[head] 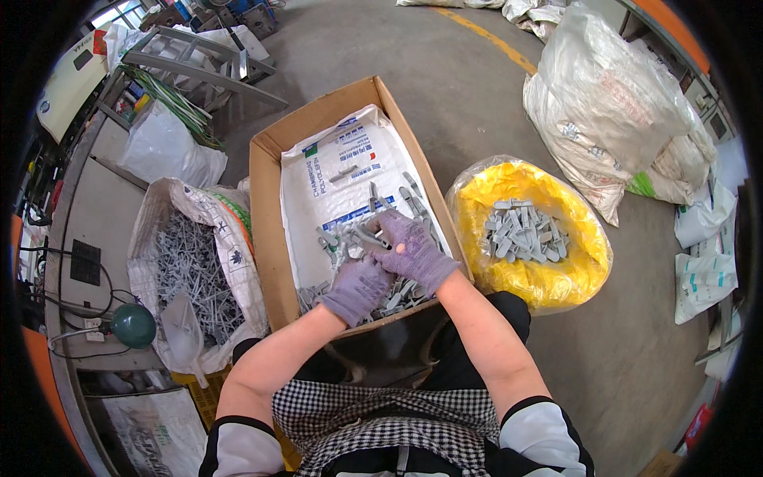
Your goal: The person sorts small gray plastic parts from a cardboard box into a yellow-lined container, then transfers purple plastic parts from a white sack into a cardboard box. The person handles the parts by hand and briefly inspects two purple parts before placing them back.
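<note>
Both hands, in thin purple gloves, meet over a cardboard box (pixel 268 197) lined with a printed white woven sack (pixel 304 238). My right hand (pixel 411 247) is closed around a grey plastic piece (pixel 372 236) held between thumb and fingers. Beside it, lower and to the left, my left hand (pixel 360 286) has its fingers curled against the right; what it grips, if anything, is hidden. Loose grey plastic pieces (pixel 402 295) lie under and around the hands. Right of the box, a yellow-lined bag (pixel 536 277) holds a heap of similar grey pieces (pixel 524 229).
An open white sack (pixel 235 250) of thin grey plastic scraps, with a translucent scoop (pixel 183 328) on it, stands left of the box. A green rounded object (pixel 133 325) on a bent metal arm is beside it. Large filled sacks (pixel 620 113) stand upper right; a metal ladder (pixel 197 65) is upper left.
</note>
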`<state>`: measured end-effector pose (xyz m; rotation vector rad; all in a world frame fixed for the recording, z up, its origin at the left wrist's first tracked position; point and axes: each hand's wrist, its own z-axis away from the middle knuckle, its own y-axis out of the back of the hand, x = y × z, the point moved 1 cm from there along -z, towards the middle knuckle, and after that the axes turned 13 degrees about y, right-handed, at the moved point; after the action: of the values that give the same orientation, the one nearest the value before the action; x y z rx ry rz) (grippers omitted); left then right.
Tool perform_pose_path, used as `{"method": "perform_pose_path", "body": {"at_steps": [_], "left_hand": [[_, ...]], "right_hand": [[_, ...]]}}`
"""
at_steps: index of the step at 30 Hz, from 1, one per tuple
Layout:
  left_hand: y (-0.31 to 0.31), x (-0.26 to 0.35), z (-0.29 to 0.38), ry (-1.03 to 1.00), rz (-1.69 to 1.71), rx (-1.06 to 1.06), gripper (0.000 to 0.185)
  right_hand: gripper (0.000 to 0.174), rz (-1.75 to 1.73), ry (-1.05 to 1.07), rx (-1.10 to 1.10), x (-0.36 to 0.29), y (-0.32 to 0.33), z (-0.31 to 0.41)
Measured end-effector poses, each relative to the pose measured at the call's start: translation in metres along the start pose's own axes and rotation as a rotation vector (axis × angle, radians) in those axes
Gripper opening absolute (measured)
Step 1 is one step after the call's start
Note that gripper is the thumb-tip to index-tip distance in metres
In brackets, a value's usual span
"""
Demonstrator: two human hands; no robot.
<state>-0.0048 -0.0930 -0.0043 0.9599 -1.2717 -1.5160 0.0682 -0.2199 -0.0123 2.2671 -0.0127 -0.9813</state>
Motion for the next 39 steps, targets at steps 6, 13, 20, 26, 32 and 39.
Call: {"method": "perform_pose_path", "body": {"at_steps": [6, 13, 20, 26, 32, 39], "left_hand": [[-0.035, 0.008, 0.003, -0.136, 0.04, 0.205, 0.035], [-0.085, 0.002, 0.006, -0.236, 0.113, -0.013, 0.033], [-0.029, -0.091, -0.022, 0.694, 1.061, -0.114, 0.058], [-0.014, -0.122, -0.04, 0.618, 1.116, -0.62, 0.045], [-0.001, -0.091, -0.046, 0.491, 1.478, -0.624, 0.023], [0.04, -0.069, -0.035, 0.573, 0.987, 0.268, 0.025]], "right_hand": [[0.028, -0.088, 0.077, 0.018, -0.01, 0.005, -0.001], [0.032, -0.516, -0.369, 0.47, -0.023, 0.036, -0.015], [0.025, 0.137, 0.073, 0.108, 0.005, 0.04, 0.0], [0.024, 0.491, 0.552, -0.163, -0.025, 0.01, -0.007], [0.012, 0.523, 0.513, -0.204, -0.025, 0.012, 0.003], [0.023, 0.324, -0.226, -0.297, -0.007, 0.018, 0.006]]}}
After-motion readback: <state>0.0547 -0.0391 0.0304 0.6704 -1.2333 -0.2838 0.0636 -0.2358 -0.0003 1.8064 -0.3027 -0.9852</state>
